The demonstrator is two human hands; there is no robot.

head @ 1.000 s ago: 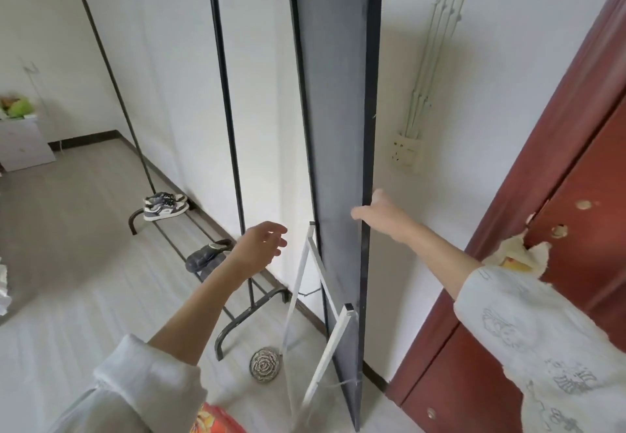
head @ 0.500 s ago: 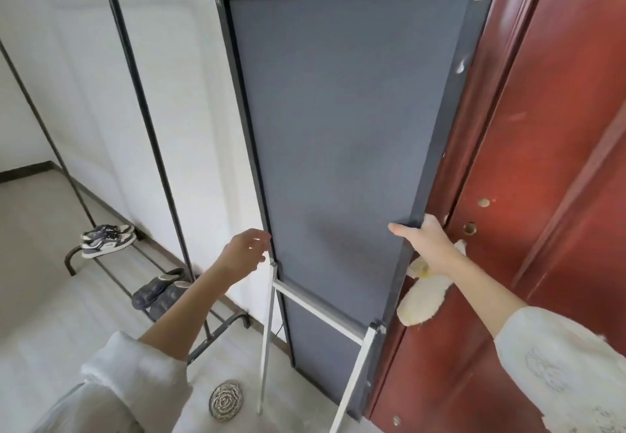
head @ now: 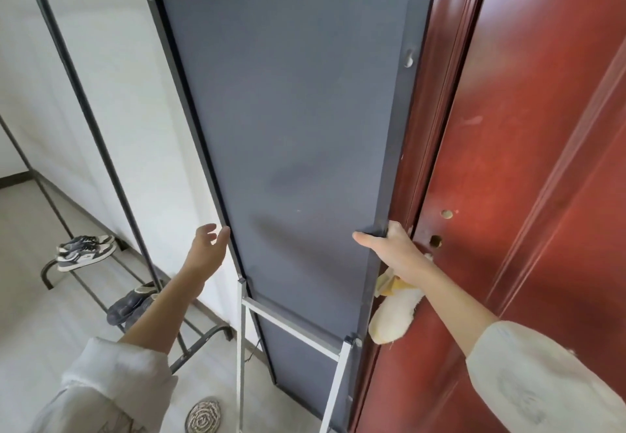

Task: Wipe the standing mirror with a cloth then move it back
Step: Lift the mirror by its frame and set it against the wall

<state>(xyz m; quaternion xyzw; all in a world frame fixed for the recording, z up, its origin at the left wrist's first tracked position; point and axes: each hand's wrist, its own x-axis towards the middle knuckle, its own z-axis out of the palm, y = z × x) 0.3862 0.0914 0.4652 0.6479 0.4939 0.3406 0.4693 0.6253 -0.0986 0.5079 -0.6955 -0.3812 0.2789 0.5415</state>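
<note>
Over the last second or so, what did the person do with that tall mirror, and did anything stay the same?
The standing mirror swung round: a second ago it showed edge-on near the white wall, now its grey back faces the camera, close beside the red door. The right hand kept gripping its right edge, with the cloth beneath it. The left hand stayed open and moved up close to the left edge.

Both arms wear loose, off-white long sleeves pushed back above the wrists, leaving the forearms bare. The left sleeve (head: 115,395) bunches in soft folds near the elbow. The right sleeve (head: 542,385) carries a faint grey printed pattern. The hands are bare, without rings or a watch.
</note>
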